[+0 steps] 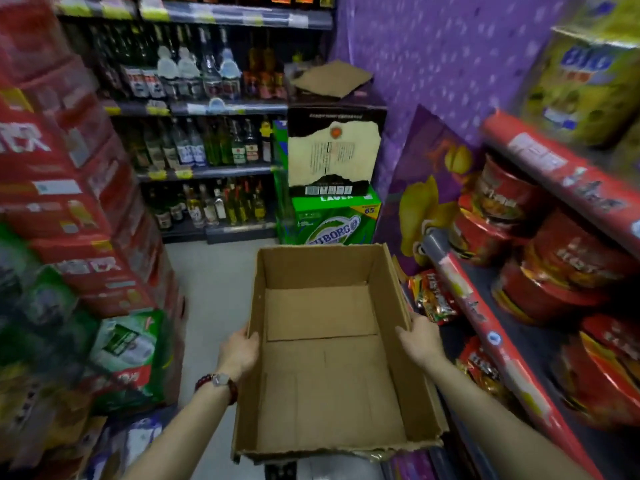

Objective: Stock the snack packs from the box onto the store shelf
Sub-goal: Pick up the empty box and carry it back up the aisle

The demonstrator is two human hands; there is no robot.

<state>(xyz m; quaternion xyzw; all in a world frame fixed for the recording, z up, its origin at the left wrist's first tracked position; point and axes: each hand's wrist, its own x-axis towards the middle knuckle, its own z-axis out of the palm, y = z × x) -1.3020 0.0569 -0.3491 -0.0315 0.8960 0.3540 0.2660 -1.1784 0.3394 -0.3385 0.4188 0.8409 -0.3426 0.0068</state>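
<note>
A plain brown cardboard box (pixel 329 344) fills the middle of the view, held out over the aisle floor (pixel 214 282) between both hands — an open-topped carton with its upper edges torn ragged, most clearly along the near rim. Nothing lies inside it; the bare bottom shows two overlapping flaps with fold creases, the far flap a shade lighter than the near one. The left hand (pixel 239 351) grips the left wall about midway along, thumb hooked over the rim to the inside and the fingers hidden on the outside; a beaded bracelet and a watch (pixel 218 381) sit on that wrist. The right hand (pixel 420 341) grips the right wall in the same way, fingers curled over the top edge. Just right of the box stands the store shelf (pixel 491 341), its red price rails running diagonally; snack packs (pixel 434 296) in red and yellow wrappers lie on the lower level beside the box's right wall, and red bowl-shaped tubs (pixel 561 268) are stacked on the level above. Beyond the box's far end sit a green beer case (pixel 332 220) with a dark carton (pixel 334 150) on top — behind them, shelves of bottles (pixel 204 140). Red cases (pixel 79 202) are piled on the left.
</note>
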